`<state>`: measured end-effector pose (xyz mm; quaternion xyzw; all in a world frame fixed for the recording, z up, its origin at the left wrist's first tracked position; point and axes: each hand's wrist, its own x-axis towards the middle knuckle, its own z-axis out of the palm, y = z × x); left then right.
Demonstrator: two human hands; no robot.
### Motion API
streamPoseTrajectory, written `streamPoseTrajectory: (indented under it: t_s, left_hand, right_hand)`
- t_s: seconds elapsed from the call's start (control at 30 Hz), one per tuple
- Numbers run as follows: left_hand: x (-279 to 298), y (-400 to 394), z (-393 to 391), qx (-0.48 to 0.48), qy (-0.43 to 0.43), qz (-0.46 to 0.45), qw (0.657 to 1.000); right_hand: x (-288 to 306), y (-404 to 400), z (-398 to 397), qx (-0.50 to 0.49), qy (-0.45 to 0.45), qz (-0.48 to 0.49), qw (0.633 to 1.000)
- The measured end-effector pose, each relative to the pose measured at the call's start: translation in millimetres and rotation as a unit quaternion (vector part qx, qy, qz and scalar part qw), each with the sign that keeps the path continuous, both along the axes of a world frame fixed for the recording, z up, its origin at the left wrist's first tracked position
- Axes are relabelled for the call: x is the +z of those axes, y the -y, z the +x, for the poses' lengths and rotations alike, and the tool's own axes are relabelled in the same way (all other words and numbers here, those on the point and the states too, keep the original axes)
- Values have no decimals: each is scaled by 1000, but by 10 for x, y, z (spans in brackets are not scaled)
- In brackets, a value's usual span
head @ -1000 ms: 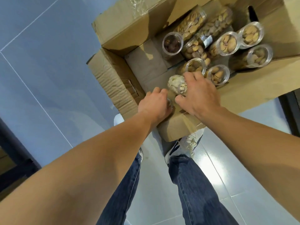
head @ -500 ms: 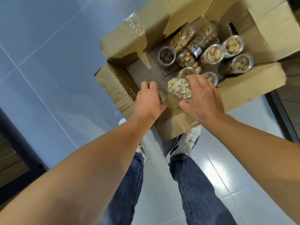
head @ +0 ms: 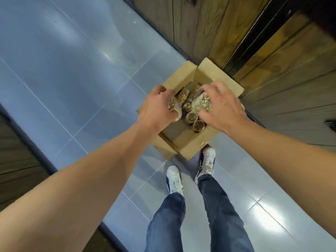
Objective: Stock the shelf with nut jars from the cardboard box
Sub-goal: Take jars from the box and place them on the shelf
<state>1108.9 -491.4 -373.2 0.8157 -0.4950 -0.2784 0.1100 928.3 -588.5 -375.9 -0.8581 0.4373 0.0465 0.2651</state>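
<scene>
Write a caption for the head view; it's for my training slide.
Both hands, left hand and right hand, each hold a nut jar above the open cardboard box on the tiled floor.

Both forearms are bare, with no sleeves, watch or rings in sight on the left hand (head: 156, 108) or the right hand (head: 222, 110). The legs wear blue denim jeans (head: 214, 211). The feet wear white sneakers (head: 206, 163) with dark side stripes and white laces.
</scene>
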Motion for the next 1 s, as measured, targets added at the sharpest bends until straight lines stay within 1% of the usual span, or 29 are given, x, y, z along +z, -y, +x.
streamPoseTrajectory:
  t_s: [0.17,0.3,0.5,0.63,0.77,1.0]
  left_hand:
    - [1114,100,-128,-87,28,-39,995]
    - [1946,135,-335,-141,38,-78,986]
    - [2930,252,-789,-228,68,-130,962]
    - [3413,417,-1188,-278,93,-148,944]
    - [3802,594,-1687,-331,95,-175,922]
    - [4297,865,-2842,-411,111,-193,884]
  right_hand:
    - [1086,-108,-263,-31,23,-49,998]
    - [1848,-211,-602,-59,40,-101,992]
    - [2814,-370,-1182,-130,38,-161,978]
    - [3311,-398,-1630,-159,14,-181,970]
    - [3676,-415,-2152,-185,-2,-183,966]
    - [4182,-490,-3332,-239,-27,-189,952]
